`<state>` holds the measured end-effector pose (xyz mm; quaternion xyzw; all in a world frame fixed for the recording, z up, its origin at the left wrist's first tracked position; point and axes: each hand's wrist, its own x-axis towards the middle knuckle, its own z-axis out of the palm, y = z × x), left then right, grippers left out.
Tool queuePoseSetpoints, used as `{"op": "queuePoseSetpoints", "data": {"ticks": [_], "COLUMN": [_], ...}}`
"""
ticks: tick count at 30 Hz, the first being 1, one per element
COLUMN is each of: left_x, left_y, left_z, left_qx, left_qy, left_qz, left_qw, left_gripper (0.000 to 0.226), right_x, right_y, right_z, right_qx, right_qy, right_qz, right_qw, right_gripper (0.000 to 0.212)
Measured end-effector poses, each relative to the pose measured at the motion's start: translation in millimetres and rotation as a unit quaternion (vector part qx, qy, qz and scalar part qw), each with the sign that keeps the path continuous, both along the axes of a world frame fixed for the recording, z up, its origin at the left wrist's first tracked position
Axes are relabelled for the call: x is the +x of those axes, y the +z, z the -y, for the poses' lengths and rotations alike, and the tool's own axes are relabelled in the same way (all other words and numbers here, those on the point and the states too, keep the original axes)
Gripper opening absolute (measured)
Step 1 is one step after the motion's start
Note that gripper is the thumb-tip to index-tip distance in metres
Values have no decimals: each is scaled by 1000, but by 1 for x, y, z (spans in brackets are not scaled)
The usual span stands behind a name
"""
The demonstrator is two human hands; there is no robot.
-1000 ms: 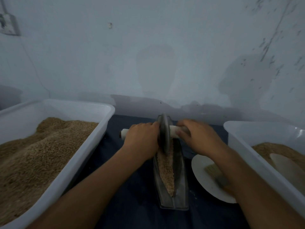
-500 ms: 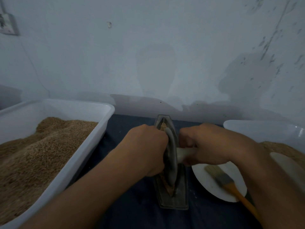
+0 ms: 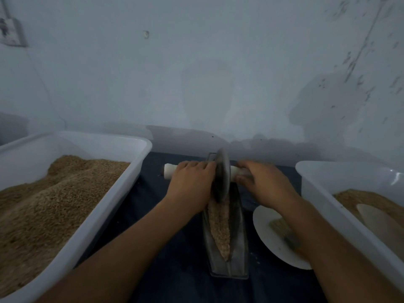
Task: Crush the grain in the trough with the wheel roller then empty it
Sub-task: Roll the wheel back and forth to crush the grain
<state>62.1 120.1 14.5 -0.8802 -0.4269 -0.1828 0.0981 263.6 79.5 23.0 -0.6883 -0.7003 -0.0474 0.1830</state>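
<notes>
A narrow metal trough lies lengthwise on the dark cloth in front of me, with a strip of brown grain along its groove. The metal wheel roller stands in the groove at the trough's far end. A pale wooden handle runs through the wheel to both sides. My left hand grips the handle left of the wheel. My right hand grips it on the right, and hides that end of the handle.
A big white tub heaped with grain stands on the left. On the right, another white tub holds grain and a pale scoop. A white plate with a brush lies beside the trough, partly under my right forearm. A wall rises close behind.
Half a second ago the wheel was pulled back near the trough's near end. Both hands have pushed it forward to the far end, uncovering the grain strip.
</notes>
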Motion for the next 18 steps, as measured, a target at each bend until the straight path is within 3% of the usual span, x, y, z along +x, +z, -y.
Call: {"op": "queuePoseSetpoints", "data": {"ticks": [5, 11, 18], "left_x": [-4, -12, -20], "left_y": [2, 29, 56], "left_z": [-1, 17, 63], "left_qx": [-27, -93, -45], "left_qy": [0, -13, -23], "left_qz": [11, -56, -121], "left_qw": [1000, 994, 991], "left_gripper": [43, 14, 36], "right_x": [-4, -9, -24], "right_y": [2, 32, 61], "right_z": [3, 18, 54], "right_qx": [7, -112, -198], "right_qy": [5, 58, 100], "right_qz": [34, 47, 96], "right_qw": [999, 991, 970], "right_gripper": [36, 22, 38]}}
